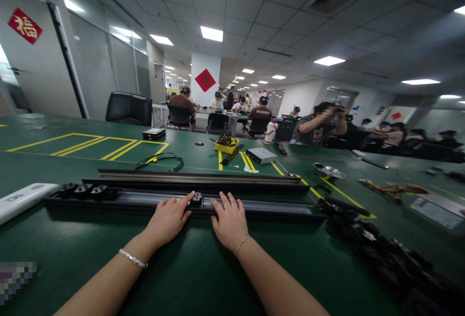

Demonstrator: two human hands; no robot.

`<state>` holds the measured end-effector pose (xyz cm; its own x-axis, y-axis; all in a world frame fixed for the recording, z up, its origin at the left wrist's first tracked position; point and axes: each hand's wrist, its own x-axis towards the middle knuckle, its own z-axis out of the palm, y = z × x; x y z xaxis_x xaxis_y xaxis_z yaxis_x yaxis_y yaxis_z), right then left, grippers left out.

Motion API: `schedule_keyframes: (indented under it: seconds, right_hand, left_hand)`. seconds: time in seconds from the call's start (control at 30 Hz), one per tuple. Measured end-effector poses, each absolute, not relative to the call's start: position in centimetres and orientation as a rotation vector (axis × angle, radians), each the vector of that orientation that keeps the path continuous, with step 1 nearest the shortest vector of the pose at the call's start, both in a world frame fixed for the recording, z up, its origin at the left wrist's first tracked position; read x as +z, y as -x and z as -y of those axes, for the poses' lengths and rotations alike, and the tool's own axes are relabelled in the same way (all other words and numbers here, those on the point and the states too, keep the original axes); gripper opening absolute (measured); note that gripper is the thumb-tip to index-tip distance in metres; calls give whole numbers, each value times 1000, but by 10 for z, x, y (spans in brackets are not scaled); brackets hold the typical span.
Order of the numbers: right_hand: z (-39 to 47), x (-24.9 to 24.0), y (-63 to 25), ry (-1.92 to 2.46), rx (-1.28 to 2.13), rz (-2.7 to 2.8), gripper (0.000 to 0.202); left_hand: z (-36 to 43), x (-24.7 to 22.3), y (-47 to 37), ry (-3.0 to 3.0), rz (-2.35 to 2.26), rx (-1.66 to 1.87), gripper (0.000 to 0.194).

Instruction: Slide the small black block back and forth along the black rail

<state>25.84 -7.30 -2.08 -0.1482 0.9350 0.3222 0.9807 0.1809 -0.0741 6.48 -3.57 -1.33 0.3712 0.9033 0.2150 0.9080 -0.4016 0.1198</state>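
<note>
A long black rail (269, 208) with a grey inner channel lies across the green table before me. In its channel, near the middle, sits a small black socket module (197, 200). My left hand (167, 217) rests on the rail with its fingers stretched out, the index fingertip at the module's left side. To the right of the module, my right hand (229, 219) lies on the rail with its fingers spread. Several similar black modules (83, 190) sit at the rail's left end. Just behind it runs a second long black rail (254, 188).
A white power strip-like bar (25, 200) lies at the left. Many black parts (392, 253) are heaped at the right, near a metal bowl (329, 171) and a grey box (436, 212). Farther back are a black cable (160, 161) and a yellow box (225, 145). People sit beyond the table.
</note>
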Motion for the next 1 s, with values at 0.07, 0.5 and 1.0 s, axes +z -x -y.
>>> schedule_keyframes:
  seconds: [0.07, 0.5, 1.0]
  right_hand:
    - [73, -21, -258, 1832, -210, 2169, 46]
    - [73, -20, -258, 1818, -221, 2158, 45]
    - [73, -22, -259, 1794, -214, 2139, 46]
  left_hand:
    - [36, -13, -65, 2592, 1720, -382, 53]
    - [40, -9, -69, 2584, 1744, -343, 66]
    - [38, -12, -68, 2590, 1689, -380, 67]
